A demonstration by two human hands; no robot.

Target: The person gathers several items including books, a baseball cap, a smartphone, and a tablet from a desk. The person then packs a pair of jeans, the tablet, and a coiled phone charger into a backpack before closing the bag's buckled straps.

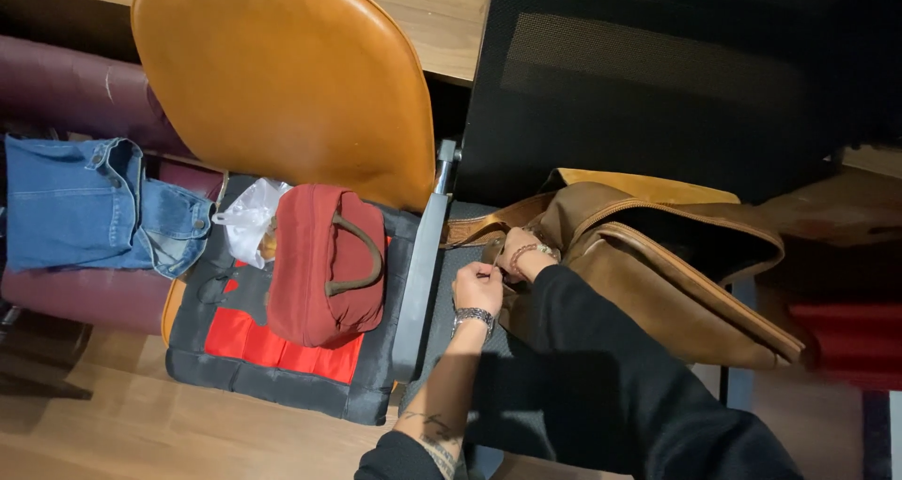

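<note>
Both hands work at the near-left end of a brown leather bag (658,273) that lies on the black mesh chair (658,67) seat, right of the orange chair (282,76).

**Position of the bag.** The bag lies on its side. Its long axis runs from the hands at centre frame toward the lower right. The opening faces up and away from the person. A brown strap (479,224) leads off leftward from the end being handled.

**Hands.**
- Left hand (477,287): fingers pinched together on a small part at the bag's end; the part itself is too small to identify. A metal watch (474,318) sits on the wrist.
- Right hand (519,251): closed against the bag's end just above the left hand, fingers curled in; a beaded bracelet (532,250) shows at the wrist. Whether it grips the leather or the same small fitting cannot be determined.

**Progress.** The main compartment stands open, its dark interior visible along the top edge. Judging from this, the bag is not closed and the handling at its end is under way.

**Surroundings.** On the orange chair's cushion (272,367) rest a dark red handbag (324,262) and a white plastic bag (249,219). A denim garment (85,203) lies further left.
</note>
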